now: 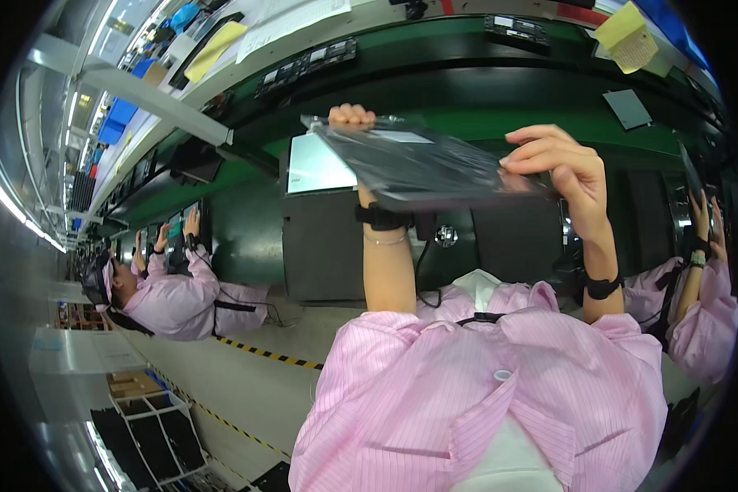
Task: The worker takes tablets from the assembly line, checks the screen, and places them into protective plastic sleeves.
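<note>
A flat dark panel in a clear plastic bag is held up in front of me, tilted, its wrinkled film catching the light. My left hand curls its fingers over the far left edge of the bagged panel; the thumb is hidden behind it. At the right end, my right hand has its fingers stretched over the loose film, with the bag's end running in toward the palm. Partly behind the panel, a pale lit screen lies near my left wrist.
Dark pads lie along the near bench edge. Circuit assemblies rest on the green line beyond, with a grey plate at right. A yellow paper hangs far right. Co-workers in pink work on either side.
</note>
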